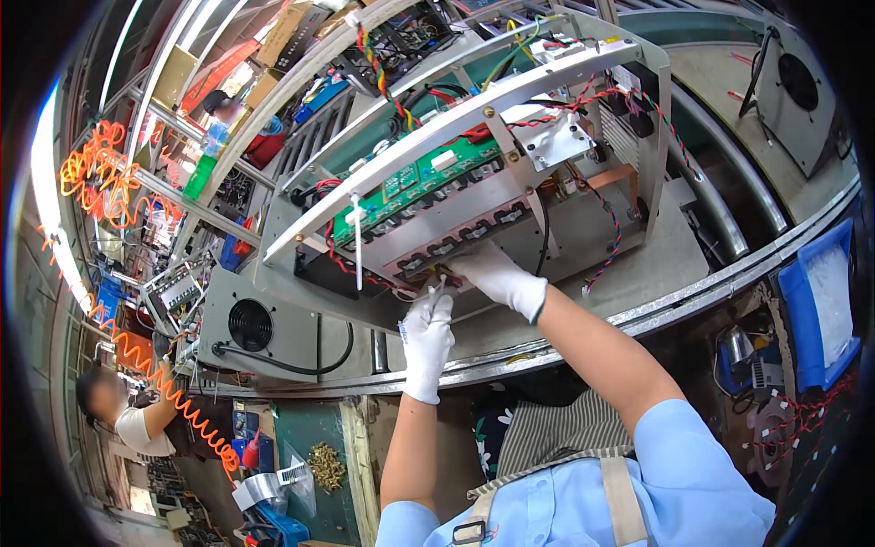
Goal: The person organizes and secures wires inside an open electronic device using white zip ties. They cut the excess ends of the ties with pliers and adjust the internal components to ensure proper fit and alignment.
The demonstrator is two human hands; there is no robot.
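Both my hands wear white gloves and work at the lower near side of an open metal chassis [314, 211]. My left hand [426, 342] is closed, thumb and fingers pinched around something slim at the chassis's lower edge that I cannot make out. Just right of it, my right hand [501, 278] reaches in under a row of black components [467, 235], fingers drawn together toward the same spot. Its fingertips are partly hidden. Above lies a green circuit board [424, 178]; a white cable tie [357, 242] hangs beside it. Red-and-black twisted wires [342, 260] run down on the left.
The chassis rests on a roller conveyor with a metal rail [638, 319]. Grey fan panels [273, 319] stand left and far right. A blue tray [820, 301] is at right. Brass-coloured small parts [325, 468] lie lower left, near an orange coiled hose [196, 415]. A co-worker [137, 415] is at left.
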